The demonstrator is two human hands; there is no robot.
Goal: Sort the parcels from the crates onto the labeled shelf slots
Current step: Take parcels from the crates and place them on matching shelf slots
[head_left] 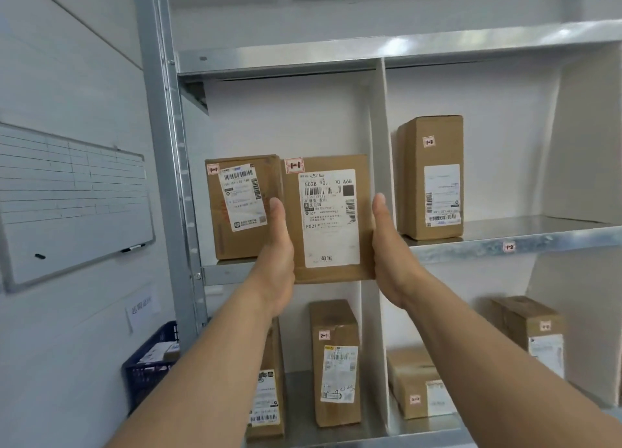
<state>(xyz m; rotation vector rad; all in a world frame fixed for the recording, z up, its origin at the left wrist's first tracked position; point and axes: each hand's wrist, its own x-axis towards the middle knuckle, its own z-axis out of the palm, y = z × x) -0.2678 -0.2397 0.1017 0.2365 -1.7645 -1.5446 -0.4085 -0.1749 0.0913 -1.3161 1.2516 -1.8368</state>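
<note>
Forearms reach up and forward side by side. The left hand (274,245) clasps the left edge of a flat parcel (331,218) and the right hand (390,245) clasps its right edge. Both thumbs lie straight up the front face, and the other fingers are hidden behind the box.

The flat parcel is brown cardboard, held upright. It has a large white shipping label with barcodes and a small red-bordered tag (294,165) reading 1-1 at its top left corner. It sits at the front of the upper left slot of the metal shelf (505,242), and its lower edge hangs just below the shelf lip. On one side is a standing parcel (240,208), also tagged 1-1, and on the other the white divider (377,128).

Seven cardboard parcels show in all:
- **Upper level:** three, counting the held one and a tall box (432,178) tagged 1-2.
- **Lower level:** four (267,397) (335,363) (415,387) (531,326).

One blue crate (148,370) stands at lower left under one whiteboard (74,205).
</note>
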